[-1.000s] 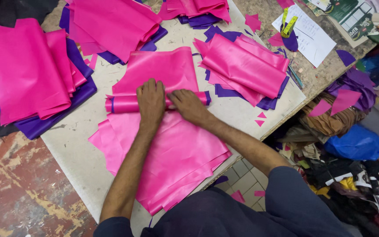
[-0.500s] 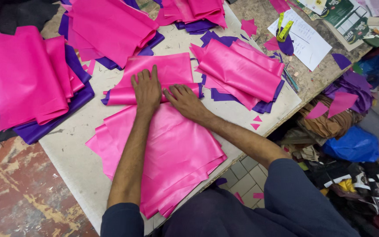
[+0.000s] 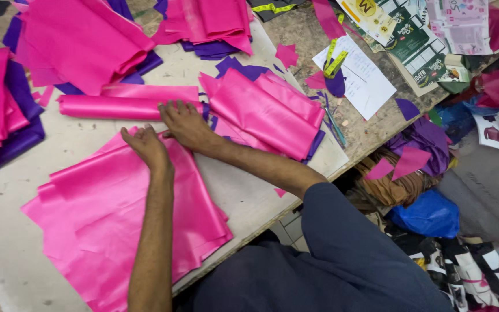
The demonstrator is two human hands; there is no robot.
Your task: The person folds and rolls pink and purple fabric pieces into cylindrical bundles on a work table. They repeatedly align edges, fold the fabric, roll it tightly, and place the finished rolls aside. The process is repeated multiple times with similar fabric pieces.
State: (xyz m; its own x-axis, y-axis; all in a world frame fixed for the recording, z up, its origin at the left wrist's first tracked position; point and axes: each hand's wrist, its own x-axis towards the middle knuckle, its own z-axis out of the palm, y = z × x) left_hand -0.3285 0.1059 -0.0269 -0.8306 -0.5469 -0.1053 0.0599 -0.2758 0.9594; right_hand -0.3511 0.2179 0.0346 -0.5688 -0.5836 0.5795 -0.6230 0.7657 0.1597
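We see a big stack of shiny pink fabric sheets [image 3: 128, 225] lying flat on the pale table [image 3: 249, 196], close to its near edge. The left hand [image 3: 145, 147] rests on the far end of this stack, palm down, with the fingers bent a little and holding nothing. Just beside it, the right hand [image 3: 186, 122] lies flat with its fingers spread. Its fingertips touch a long roll of pink fabric [image 3: 122, 107] that lies across the table just past the stack.

To the right of the hands sits a folded pile of pink fabric on purple pieces [image 3: 267, 112]. More pink and purple piles [image 3: 82, 43] lie farther back and on the left side of the table.

Past the table stands a rough brown top with a white sheet of paper [image 3: 362, 81] on it. A yellow tape measure [image 3: 335, 60] lies at the paper's far edge. A blue plastic bag [image 3: 428, 214] sits low down on the right, near small pink and purple scraps [image 3: 411, 162].
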